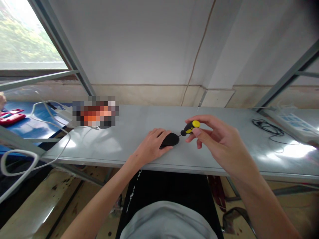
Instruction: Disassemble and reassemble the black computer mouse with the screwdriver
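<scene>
On the grey tabletop [139,116], a black computer mouse [171,140] lies under my left hand [155,143], whose fingers and thumb are wrapped round it. A short screwdriver [189,127] with a black and yellow handle is held between the thumb and fingers of my right hand [219,136]. Its handle tilts up to the right and its thin shaft points down-left at the mouse's right end. Whether the tip touches the mouse or sits in a screw, I cannot tell.
Right of my hands lie a coiled black cable [267,127] and a white power strip [294,122]. At the left back, a blurred-out orange object [96,114] stands near white cables [50,113]. Metal posts [67,49] flank the table; a blue table [47,127] adjoins at left.
</scene>
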The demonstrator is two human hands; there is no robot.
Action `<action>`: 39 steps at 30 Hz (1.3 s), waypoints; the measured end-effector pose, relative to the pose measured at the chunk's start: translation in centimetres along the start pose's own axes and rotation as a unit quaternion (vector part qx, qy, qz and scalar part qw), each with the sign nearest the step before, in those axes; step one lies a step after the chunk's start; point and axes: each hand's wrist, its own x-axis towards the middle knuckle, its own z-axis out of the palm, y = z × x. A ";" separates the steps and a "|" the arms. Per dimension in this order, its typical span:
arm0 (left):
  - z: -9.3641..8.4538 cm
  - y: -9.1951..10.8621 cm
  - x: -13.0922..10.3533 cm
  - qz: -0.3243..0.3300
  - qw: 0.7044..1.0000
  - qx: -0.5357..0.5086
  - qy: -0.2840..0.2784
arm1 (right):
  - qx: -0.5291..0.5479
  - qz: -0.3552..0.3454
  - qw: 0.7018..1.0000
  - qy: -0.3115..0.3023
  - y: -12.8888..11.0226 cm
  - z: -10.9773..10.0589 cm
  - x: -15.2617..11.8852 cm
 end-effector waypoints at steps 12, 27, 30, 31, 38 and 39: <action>0.2 -0.1 -0.1 0.005 1.000 -0.002 0.003 | 0.011 -0.028 0.999 -0.015 0.0 0.0 -0.1; -0.1 0.0 0.0 -0.005 1.000 -0.007 -0.007 | 0.010 0.008 1.000 0.015 0.1 0.1 -0.1; 0.0 -0.1 0.0 -0.004 1.000 -0.002 -0.005 | -0.005 -0.003 1.000 0.009 -0.1 0.1 0.0; 0.0 -0.1 0.0 -0.003 1.000 -0.001 -0.004 | -0.008 -0.004 1.000 0.006 -0.1 0.1 0.0; -0.1 0.0 0.0 -0.002 1.000 -0.004 -0.004 | 0.012 -0.014 1.000 -0.013 0.1 0.2 0.0; -0.1 0.0 0.0 -0.003 1.000 -0.005 -0.005 | 0.018 -0.013 1.000 -0.014 0.0 0.2 0.0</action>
